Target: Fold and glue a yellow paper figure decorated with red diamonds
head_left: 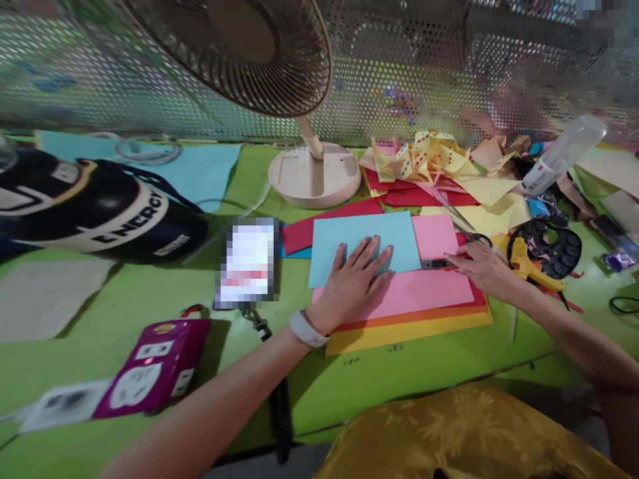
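My left hand point(349, 286), fingers spread, presses flat on a light blue sheet of paper point(327, 249). That sheet lies over a pink sheet point(424, 296), with red, orange and yellow paper point(374, 340) showing below. My right hand point(482, 266) is closed around a red-and-black box cutter point(435, 264). The cutter's front end meets the right edge of the blue sheet, over the pink paper. Just beyond my right hand lie scissors point(462, 219), their handles partly hidden.
A phone point(249, 263) and a magenta power strip point(154, 362) lie to the left, near a large black bottle point(114, 209). The fan base point(314, 176) stands behind the papers. Paper scraps point(429, 156), a yellow-handled tool point(532, 269) and a clear bottle point(562, 159) crowd the right.
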`<state>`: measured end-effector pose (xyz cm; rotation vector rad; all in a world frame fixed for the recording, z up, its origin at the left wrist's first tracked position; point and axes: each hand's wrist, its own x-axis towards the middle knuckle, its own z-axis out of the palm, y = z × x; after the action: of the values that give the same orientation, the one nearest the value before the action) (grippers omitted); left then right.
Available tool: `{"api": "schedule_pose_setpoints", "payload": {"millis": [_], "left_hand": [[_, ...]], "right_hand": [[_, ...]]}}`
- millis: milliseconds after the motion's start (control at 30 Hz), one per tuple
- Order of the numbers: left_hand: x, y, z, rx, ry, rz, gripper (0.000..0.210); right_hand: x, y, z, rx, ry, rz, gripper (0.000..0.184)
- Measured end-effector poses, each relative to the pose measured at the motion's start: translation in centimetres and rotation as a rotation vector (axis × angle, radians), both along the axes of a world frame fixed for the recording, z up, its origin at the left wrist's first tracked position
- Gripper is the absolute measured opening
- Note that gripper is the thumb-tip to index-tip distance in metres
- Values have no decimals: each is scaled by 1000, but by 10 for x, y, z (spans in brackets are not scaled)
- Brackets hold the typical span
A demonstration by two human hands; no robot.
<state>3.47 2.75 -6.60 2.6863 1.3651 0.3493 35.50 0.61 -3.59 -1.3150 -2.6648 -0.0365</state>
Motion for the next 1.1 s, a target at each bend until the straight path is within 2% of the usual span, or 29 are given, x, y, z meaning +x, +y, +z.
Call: {"api": "schedule_pose_setpoints", "payload": {"millis": [167, 300, 867, 1100], "left_hand": [[1, 0, -1, 15, -25, 3, 52], [1, 1, -1, 9, -35, 1, 51], [1, 2, -3, 17, -23, -7, 51], [2, 1, -3, 10, -40, 9, 52]], "right_hand": [[6, -4, -2, 27, 61, 47, 39], [7, -10, -2, 33, 103, 29, 41], [-15, -23, 2, 28, 74, -6, 42], [-13, -28, 6, -2, 87, -19, 45]]}}
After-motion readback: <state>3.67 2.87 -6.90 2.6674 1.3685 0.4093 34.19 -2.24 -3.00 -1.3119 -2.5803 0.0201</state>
